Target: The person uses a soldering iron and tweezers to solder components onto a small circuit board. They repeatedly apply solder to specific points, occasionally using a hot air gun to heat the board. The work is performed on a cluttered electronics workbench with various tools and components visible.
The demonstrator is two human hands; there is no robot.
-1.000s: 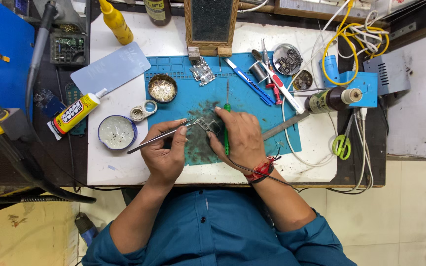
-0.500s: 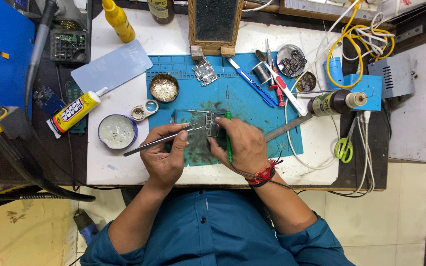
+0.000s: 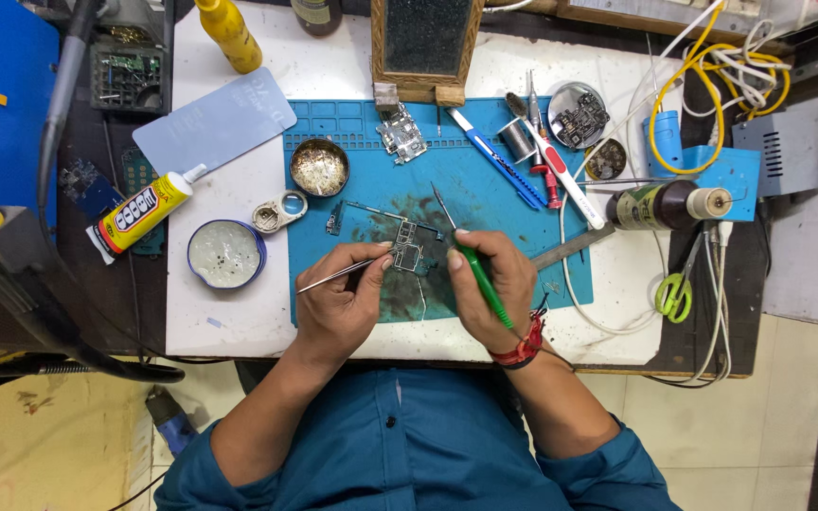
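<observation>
since the frame a half second back the green-handled tool [image 3: 473, 268] has tilted so its metal tip now points up and away from the board, and both hands have drawn slightly nearer the table's front edge. the left hand [image 3: 338, 301] is closed in a pinch on slim metal tweezers [image 3: 333, 276], whose free end sticks out to the left while the tips reach toward the small circuit board [image 3: 407, 248]. the right hand [image 3: 487, 286] is closed around the green-handled tool, thumb pressed near its neck. the circuit board lies flat on the blue work mat [image 3: 513, 222], between the two hands and just beyond the fingertips, with a thin metal frame [image 3: 371, 210] touching its far side. dark smears stain the mat around it. the mat's near edge runs just under the wrists, close to the table's front edge. left of the mat sit a round blue tin [image 3: 226, 254], a glue tube [image 3: 140, 214] and a small brass dish [image 3: 320, 167]. to the right lie a toothbrush [image 3: 563, 175], a brown bottle [image 3: 660, 205] on its side and green scissors [image 3: 674, 295]; open mat shows between the board and those tools
</observation>
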